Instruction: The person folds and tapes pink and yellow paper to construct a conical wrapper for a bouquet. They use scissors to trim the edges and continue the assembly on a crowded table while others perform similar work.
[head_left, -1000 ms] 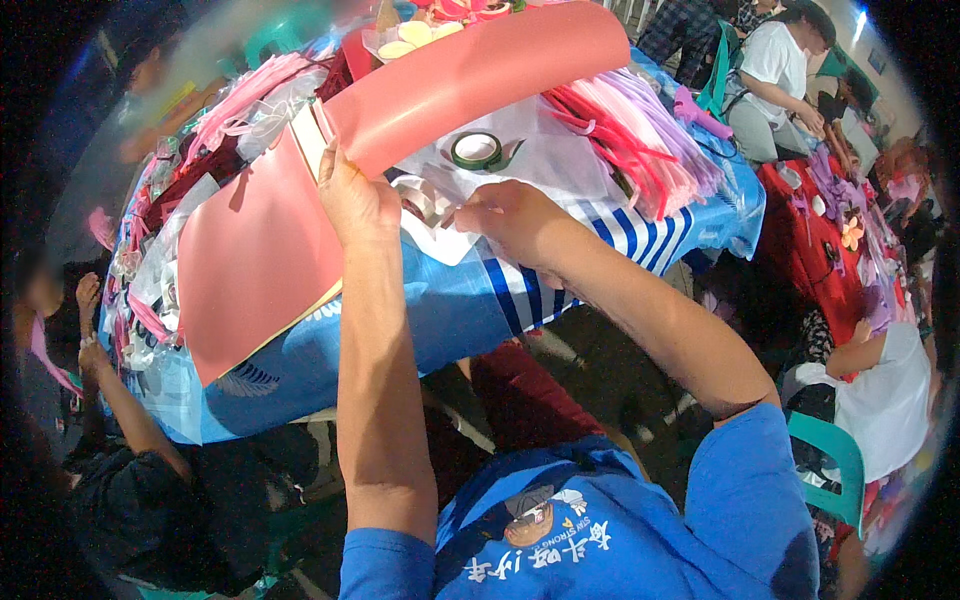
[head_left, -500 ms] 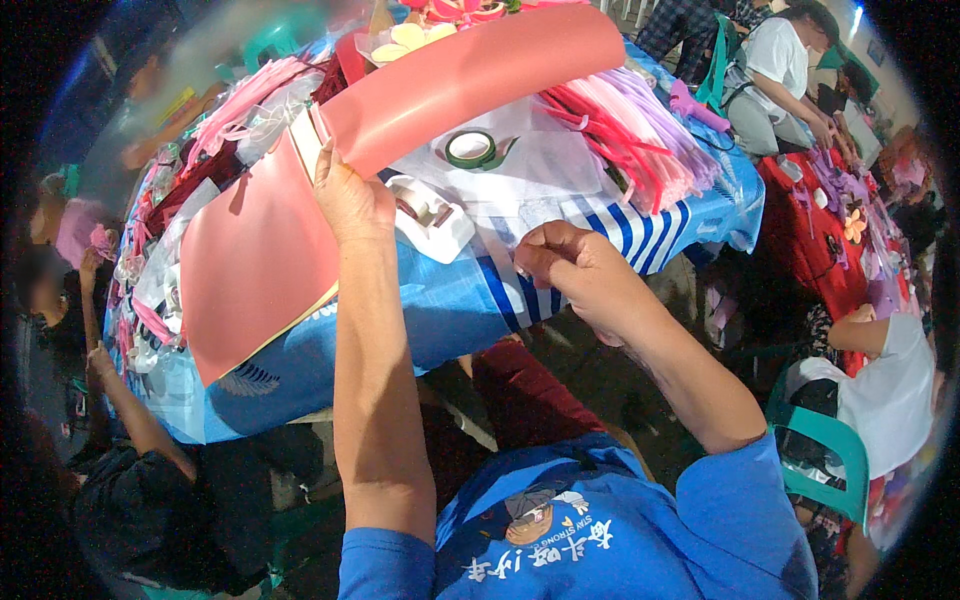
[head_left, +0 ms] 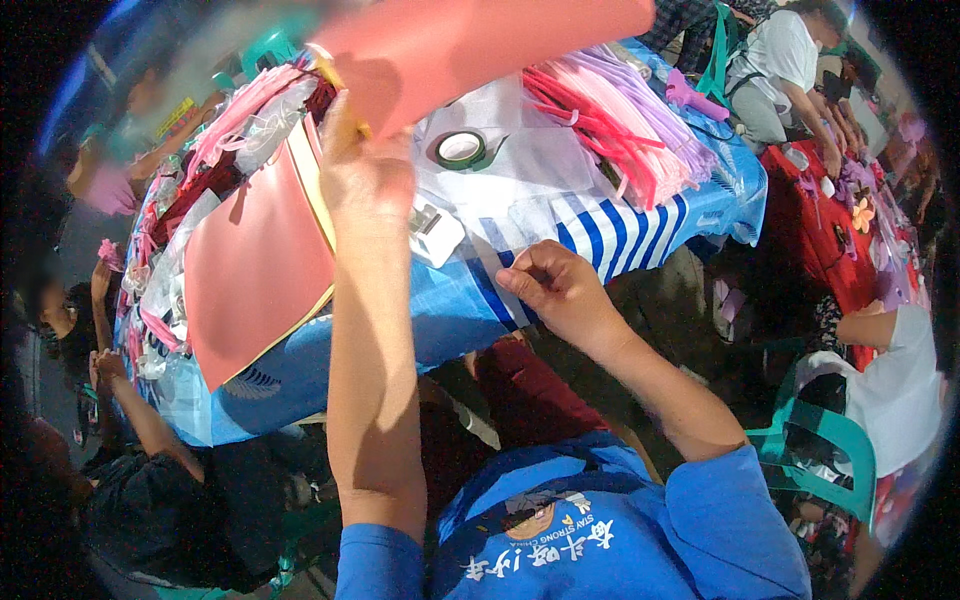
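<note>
A curled sheet of coral-red paper (head_left: 480,60) with a yellowish edge is raised above the far side of the table. My left hand (head_left: 370,180), slightly blurred, is closed on its near left end. Below and left of that hand lie more coral and yellow sheets (head_left: 265,270). A white tape dispenser (head_left: 437,235) sits right beside my left wrist, partly hidden by it. My right hand (head_left: 560,290) hovers over the table's near edge, thumb and forefinger pinched together; whatever is between them is too small to make out.
A roll of dark green tape (head_left: 461,150) lies on clear plastic. Bundles of pink and lilac fuzzy stems (head_left: 620,130) lie to its right on the blue tablecloth (head_left: 440,300). Other people work at left and at a red-covered table (head_left: 815,230); a green chair (head_left: 830,480) stands at right.
My left hand has lifted the coral sheet up and away from me, baring more of the sheets beneath. My right hand has shifted slightly toward me, still pinched.
</note>
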`<state>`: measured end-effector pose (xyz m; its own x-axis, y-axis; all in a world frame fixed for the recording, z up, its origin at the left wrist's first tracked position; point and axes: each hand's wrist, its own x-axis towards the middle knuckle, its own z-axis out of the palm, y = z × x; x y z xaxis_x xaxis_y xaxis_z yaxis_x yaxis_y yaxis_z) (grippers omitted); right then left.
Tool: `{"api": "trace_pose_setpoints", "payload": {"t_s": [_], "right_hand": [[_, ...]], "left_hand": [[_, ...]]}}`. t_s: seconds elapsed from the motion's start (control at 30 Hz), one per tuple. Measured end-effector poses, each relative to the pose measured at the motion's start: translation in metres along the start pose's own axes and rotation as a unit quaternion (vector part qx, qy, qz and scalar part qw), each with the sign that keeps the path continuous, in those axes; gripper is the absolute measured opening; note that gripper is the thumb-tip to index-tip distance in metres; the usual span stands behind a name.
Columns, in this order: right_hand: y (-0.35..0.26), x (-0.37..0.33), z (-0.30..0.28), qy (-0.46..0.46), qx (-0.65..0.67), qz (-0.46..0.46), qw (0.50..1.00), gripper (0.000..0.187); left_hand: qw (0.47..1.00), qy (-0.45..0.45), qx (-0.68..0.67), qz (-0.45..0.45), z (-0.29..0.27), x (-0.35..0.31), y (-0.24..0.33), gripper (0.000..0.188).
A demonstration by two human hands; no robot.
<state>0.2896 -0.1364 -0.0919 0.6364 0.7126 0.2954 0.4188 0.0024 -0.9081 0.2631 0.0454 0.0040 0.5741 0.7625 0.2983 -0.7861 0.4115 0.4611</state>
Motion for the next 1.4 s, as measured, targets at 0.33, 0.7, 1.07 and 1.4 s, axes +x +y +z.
{"api": "trace_pose_setpoints", "payload": {"t_s": [0.33, 0.7, 1.07, 1.4], "right_hand": [[-0.006, -0.005, 0.002, 0.048, -0.148, -0.08, 0.985, 0.015], [0.017, -0.014, -0.019, 0.044, -0.241, -0.207, 0.947, 0.013], [-0.078, -0.043, -0.099, -0.149, -0.283, -0.294, 0.901, 0.016], [-0.182, -0.031, -0.124, -0.248, -0.198, -0.395, 0.862, 0.016]], "left_hand": [[0.996, 0.021, 0.071, -0.053, -0.035, -0.004, -0.036, 0.022], [0.99, 0.054, 0.122, -0.04, -0.026, -0.01, -0.034, 0.009], [0.895, -0.102, 0.431, 0.055, -0.003, -0.038, -0.018, 0.007], [0.702, -0.294, 0.6, 0.247, 0.052, -0.108, 0.086, 0.008]]}}
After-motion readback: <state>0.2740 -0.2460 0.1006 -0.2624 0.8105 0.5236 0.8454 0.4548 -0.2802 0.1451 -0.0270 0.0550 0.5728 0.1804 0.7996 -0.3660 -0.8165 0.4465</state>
